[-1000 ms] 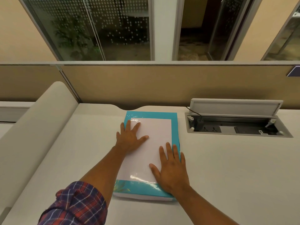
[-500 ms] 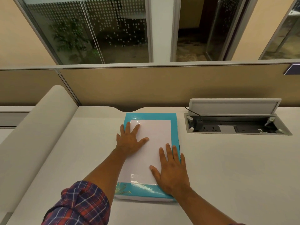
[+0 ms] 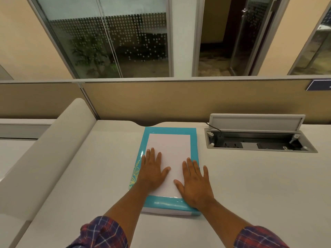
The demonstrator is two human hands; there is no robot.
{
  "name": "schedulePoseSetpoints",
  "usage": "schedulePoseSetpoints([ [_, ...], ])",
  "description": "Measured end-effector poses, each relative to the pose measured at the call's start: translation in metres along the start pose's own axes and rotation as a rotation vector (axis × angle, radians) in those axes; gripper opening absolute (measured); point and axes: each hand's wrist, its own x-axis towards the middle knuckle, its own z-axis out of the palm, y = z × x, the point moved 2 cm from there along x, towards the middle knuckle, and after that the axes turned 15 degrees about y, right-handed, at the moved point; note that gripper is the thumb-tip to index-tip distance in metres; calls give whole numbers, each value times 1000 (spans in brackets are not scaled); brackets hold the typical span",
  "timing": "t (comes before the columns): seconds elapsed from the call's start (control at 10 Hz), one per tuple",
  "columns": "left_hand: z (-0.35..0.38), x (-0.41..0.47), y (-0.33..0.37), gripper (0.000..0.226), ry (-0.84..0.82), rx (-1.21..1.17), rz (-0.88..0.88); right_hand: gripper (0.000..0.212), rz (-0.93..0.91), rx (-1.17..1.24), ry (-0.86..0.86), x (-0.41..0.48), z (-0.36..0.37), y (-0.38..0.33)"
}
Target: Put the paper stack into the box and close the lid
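Observation:
A flat teal box (image 3: pixel 169 130) with a white centre panel lies shut on the pale desk (image 3: pixel 250 185), its long side running away from me. My left hand (image 3: pixel 153 170) rests flat on the near left part of the lid, fingers spread. Flat on the near right part lies my right hand (image 3: pixel 194 182), its outer fingers over the teal border. Neither hand grips anything. No loose paper stack is visible; a white layer shows under the lid at the near edge.
An open cable hatch (image 3: pixel 258 142) with sockets and a raised grey flap is sunk in the desk right of the box. A tan partition (image 3: pixel 179 101) closes the back. A rounded pale divider (image 3: pixel 44 153) runs along the left.
My left hand has slid back toward me along the lid, level with the right hand. My right hand has stayed on the near right corner.

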Motion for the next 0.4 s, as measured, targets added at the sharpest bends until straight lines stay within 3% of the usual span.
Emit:
schedulePoseSetpoints([
  [0.3, -5, -51, 49, 87, 2, -18, 63, 107, 21, 7, -21, -26, -24, 51],
  [0.4, -9, -54, 73, 93, 25, -12, 88, 114, 106, -11, 36, -35, -33, 74],
])
